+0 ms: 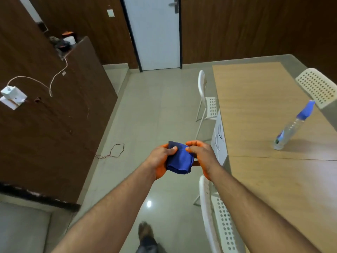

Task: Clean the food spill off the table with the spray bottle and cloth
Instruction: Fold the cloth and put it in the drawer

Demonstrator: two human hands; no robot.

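Note:
A folded blue cloth (180, 158) is held in front of me over the floor, left of the table. My left hand (161, 159) grips its left side with the thumb on top. My right hand (200, 155) pinches its right top corner. A clear spray bottle (290, 127) with a blue nozzle stands on the wooden table (255, 110) at the right, well apart from both hands. No food spill shows on the visible part of the table.
White perforated chairs stand at the table's left side (205, 96), near my right forearm (217, 212) and at the far right (317, 86). A white drawer unit (218, 139) sits under the table edge. A brown partition (54, 115) is on the left, a thin wire (113, 152) lies on the tiled floor.

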